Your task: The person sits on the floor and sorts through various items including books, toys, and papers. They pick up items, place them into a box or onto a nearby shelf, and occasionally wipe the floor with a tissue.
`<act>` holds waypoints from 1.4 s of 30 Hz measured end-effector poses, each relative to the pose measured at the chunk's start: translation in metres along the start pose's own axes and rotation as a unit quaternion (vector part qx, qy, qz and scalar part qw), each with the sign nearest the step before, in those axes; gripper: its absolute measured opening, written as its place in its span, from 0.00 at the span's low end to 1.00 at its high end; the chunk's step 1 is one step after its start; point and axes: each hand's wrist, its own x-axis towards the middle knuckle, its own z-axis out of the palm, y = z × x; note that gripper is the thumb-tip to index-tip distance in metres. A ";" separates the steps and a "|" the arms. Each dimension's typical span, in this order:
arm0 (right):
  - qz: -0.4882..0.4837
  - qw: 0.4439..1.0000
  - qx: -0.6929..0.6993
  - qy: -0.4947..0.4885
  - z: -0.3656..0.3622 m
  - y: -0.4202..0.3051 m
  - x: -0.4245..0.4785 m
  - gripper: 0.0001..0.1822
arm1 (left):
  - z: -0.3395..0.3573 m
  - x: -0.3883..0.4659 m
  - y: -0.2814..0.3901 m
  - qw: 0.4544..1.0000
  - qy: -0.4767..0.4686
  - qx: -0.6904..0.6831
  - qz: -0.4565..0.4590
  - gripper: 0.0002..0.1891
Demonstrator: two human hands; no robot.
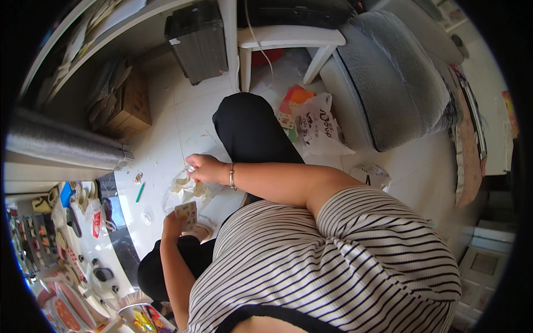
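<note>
My right hand (pixel 207 168), with a metal bracelet at the wrist, grips the rim of a clear plastic bag (pixel 168 195) above the tiled floor. Crumpled pale paper or wrappers (pixel 183 186) show inside the bag. Lower and to the left, my left hand (pixel 172 224) holds a small patterned card or flat packet (pixel 187 215) close to the bag's lower edge. A green pen (pixel 140 192) lies on the floor left of the bag, with small scraps around it.
A printed white plastic bag (pixel 318 127) and orange packaging (pixel 296 98) lie beside a grey sofa (pixel 399 83). Ahead stand a white stool (pixel 291 36), a black cabinet-like box (pixel 199 45) and a cardboard box (pixel 132 106). Shoes and bags crowd the lower left.
</note>
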 end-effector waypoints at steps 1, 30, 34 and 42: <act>-0.005 0.991 -0.126 0.042 0.000 0.012 0.005 0.30 | 0.002 0.008 -0.015 0.999 -0.001 0.049 -0.005 0.15; 0.052 0.871 0.181 0.454 -0.268 0.091 -0.103 0.07 | -0.003 -0.010 0.029 0.949 0.017 -0.314 -0.025 0.15; 0.289 0.800 0.211 0.481 -0.275 0.181 -0.113 0.05 | -0.011 -0.017 0.037 0.916 0.068 -0.391 -0.060 0.17; 0.393 0.827 -0.042 0.400 -0.287 0.304 -0.063 0.18 | -0.013 -0.016 0.043 0.866 0.093 -0.478 -0.112 0.20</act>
